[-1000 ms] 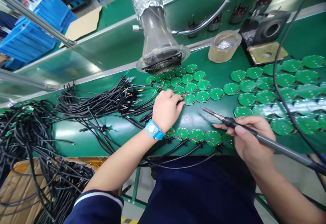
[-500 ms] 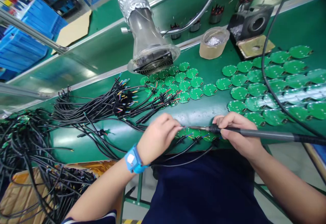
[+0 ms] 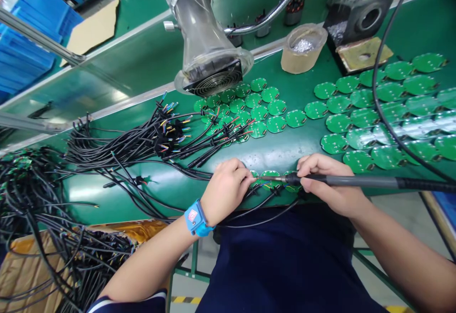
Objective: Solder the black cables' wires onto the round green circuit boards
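Note:
My right hand (image 3: 329, 184) grips a soldering iron (image 3: 356, 181) like a pen; its tip points left at a round green circuit board (image 3: 270, 177) at the bench's near edge. My left hand (image 3: 228, 187), with a blue wrist strap (image 3: 195, 218), is closed in a pinch right beside that tip; what it pinches is too small to make out. Black cables (image 3: 249, 206) run from these near boards over the bench edge.
A fume extractor hood (image 3: 210, 73) hangs over a cluster of green boards (image 3: 256, 109). More boards (image 3: 384, 109) cover the right side. Bundles of black cables (image 3: 124, 147) lie left, over a cardboard box (image 3: 21, 270). A solder tub (image 3: 302, 54) and iron stand (image 3: 363, 23) sit behind.
My left hand came back from the far board cluster to the near edge. The iron swung down and left, its tip now meeting my left fingers at a near board.

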A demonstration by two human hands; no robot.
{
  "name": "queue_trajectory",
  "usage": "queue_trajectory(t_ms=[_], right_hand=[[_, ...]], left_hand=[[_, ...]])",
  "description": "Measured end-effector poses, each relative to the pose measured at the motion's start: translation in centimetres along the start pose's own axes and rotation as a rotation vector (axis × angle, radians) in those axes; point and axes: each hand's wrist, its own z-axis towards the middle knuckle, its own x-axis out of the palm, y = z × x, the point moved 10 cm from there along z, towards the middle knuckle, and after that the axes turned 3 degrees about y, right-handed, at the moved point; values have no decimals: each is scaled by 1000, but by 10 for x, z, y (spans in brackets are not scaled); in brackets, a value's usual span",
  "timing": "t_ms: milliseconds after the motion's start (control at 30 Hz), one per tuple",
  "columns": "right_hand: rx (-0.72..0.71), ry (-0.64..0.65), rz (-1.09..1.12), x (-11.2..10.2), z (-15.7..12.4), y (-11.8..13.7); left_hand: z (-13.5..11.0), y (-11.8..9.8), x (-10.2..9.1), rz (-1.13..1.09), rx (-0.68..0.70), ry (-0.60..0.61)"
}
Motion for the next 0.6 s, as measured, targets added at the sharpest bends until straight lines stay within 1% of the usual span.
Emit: queue_trajectory(t_ms=[233, 433, 500, 600], right_hand=[[-7, -15, -20, -2, 0, 2], [1, 15, -40, 0, -1, -1], [9, 13, 2, -1, -2, -5], [20, -47, 167, -6, -6, -13]], left_hand=[[-1, 1, 3, 18, -5, -4], [0, 1, 3, 55, 0, -12], [0, 1, 4, 53, -1, -10], [0, 2, 4, 45, -6, -5]])
